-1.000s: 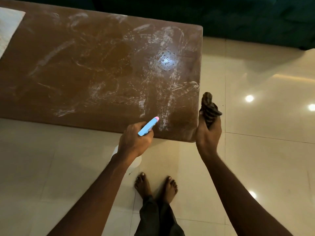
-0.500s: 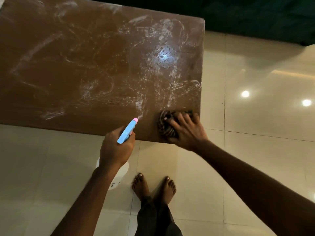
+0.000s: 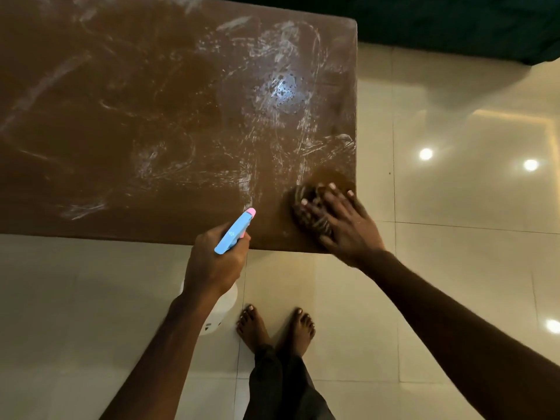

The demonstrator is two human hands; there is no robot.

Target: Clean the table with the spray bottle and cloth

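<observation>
Cloth point(image 3: 303, 221) pressed on smeared table point(image 3: 127, 122).
The cloth is pinned under the right hand's point(image 3: 345, 228) spread fingers point(image 3: 338, 197); the bottle point(image 3: 235, 231) is clamped in the left hand's point(image 3: 212, 263).

Brown table point(image 3: 121, 116) smeared white, blue spray bottle point(image 3: 234, 233) with pink nozzle, dark striped cloth point(image 3: 306, 207), cream floor point(image 3: 454, 268).

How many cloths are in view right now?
1. The cloth lies at the table's near right corner, pressed flat under the right hand. The table's left end runs out of frame, so more may be hidden.
</observation>
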